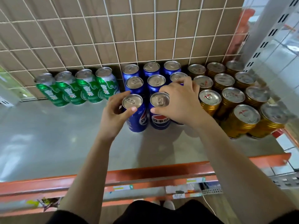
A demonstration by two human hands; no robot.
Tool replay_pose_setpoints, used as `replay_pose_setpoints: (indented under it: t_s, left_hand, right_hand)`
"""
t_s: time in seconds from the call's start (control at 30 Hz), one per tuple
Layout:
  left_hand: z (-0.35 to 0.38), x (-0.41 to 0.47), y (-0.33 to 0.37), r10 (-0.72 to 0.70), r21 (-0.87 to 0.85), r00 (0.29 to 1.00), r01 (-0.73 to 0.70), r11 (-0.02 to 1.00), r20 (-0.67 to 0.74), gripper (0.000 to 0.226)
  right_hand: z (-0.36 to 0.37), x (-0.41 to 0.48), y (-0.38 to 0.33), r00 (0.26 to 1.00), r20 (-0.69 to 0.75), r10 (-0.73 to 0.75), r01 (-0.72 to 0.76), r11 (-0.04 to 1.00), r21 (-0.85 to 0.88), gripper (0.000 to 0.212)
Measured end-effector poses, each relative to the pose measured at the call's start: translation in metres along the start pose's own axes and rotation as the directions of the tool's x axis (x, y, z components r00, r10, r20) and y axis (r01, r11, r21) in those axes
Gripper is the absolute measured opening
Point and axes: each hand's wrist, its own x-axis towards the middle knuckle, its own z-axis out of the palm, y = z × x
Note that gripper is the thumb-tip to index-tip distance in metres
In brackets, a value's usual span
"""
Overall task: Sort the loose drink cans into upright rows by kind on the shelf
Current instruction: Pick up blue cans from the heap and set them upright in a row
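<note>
Sorting is seemingly being finished: front blue cans (159, 122), centre frame, are being clasped by left grip (113, 114) and right grip (181, 101).

Upright rows: green cans (90, 88), blue cans (156, 82), gold cans (233, 96)

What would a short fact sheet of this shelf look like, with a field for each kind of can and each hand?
green cans: four, upright, one row at back left
blue cans: upright rows, middle
gold cans: upright rows, right
left hand: grips front left blue can
right hand: thumb and fingers curled round front middle blue can
shelf: grey surface, orange front edge
</note>
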Motion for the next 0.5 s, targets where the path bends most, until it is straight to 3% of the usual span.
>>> replay_pose_setpoints:
  t_s: [0.07,0.2,0.37,0.5]
  left_hand:
    - [0.0,-0.005,0.0,0.007,-0.05,0.998,-0.01,0.999,-0.06,0.049]
    - [0.006,-0.019,-0.001,0.023,0.054,0.997,-0.019,0.998,-0.075,0.035]
    - [0.014,-0.021,-0.01,0.038,0.295,0.994,-0.005,0.956,-0.107,0.08]
    - [0.012,-0.014,-0.015,-0.066,0.145,0.989,0.085,0.986,-0.132,0.076]
  right_hand:
    - [0.0,0.003,0.002,1.0,0.03,-0.001,0.001,1.0,0.005,0.057]
    - [-0.003,0.001,0.004,0.996,0.083,-0.012,0.012,1.0,0.002,0.062]
    - [-0.003,0.003,0.003,0.998,0.061,-0.032,0.032,0.999,0.002,0.058]
    - [0.0,0.002,0.004,0.998,-0.039,-0.053,0.055,0.996,0.072,0.047]
